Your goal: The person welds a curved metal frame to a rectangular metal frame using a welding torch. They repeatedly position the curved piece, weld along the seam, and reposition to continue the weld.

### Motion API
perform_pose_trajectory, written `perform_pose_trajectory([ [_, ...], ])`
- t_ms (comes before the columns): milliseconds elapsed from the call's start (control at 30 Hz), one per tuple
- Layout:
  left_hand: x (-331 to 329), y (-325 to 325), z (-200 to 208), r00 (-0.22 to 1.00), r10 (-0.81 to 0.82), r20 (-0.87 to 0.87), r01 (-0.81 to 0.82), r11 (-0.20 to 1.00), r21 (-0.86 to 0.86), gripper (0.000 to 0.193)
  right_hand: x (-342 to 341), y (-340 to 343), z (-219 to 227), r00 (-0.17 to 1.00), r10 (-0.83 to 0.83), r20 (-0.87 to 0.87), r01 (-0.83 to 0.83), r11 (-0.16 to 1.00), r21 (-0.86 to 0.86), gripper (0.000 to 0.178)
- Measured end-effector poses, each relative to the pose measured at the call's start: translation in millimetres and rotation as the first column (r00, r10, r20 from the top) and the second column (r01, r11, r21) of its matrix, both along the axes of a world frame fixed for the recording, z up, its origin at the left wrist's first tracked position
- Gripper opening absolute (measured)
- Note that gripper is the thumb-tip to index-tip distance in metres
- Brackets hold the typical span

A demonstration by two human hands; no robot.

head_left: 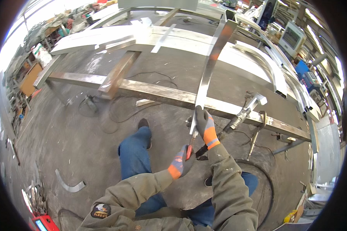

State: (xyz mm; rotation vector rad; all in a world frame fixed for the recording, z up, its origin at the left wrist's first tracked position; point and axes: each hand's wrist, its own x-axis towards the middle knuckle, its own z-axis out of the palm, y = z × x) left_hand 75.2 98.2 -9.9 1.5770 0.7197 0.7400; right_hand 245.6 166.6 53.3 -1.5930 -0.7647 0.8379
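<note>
Left hand [184, 161] clamped on red-handled tool [189, 152], right hand [202, 121] round metal bar [209, 73]; steel frame [158, 90] over grey floor [94, 148].

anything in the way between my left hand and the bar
Only the red-handled tool that the left hand holds; its shaft points up toward the near end of the bar. The right hand grips the bar there. Nothing else visible stands between.
</note>
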Motion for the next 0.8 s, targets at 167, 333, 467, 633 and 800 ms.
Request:
perform_pose_trajectory([
  [167,13.4,5.2,-5.7,0.996,-0.019,-0.087,0.017,1.000,-0.022,0.024,50.0,-46.6,7.1,0.697,-0.255,0.670,0.021,0.942,0.336,0.033],
  [333,19.5,-0.4,3.6,0.994,0.039,-0.103,-0.041,0.999,-0.016,0.019,154.1,-105.1,38.4,0.258,-0.545,0.798,0.606,0.734,0.305,0.050],
  [467,17.7,-2.7,7.0,0.993,0.073,-0.089,-0.070,0.997,0.040,0.018,195.5,-79.8,26.7,0.414,-0.283,0.865,0.704,0.703,-0.107,0.073],
  [633,17.9,-5.4,-1.8,0.996,0.021,-0.088,-0.024,0.999,-0.028,0.023,191.4,-60.6,26.7,0.564,-0.440,0.699,0.661,0.748,-0.062,0.058],
  [800,24.6,-11.2,-14.8,1.000,-0.012,-0.009,0.010,0.982,-0.189,0.024,94.2,-135.0,18.8,0.856,-0.516,0.029,0.449,0.770,0.454,0.033],
])
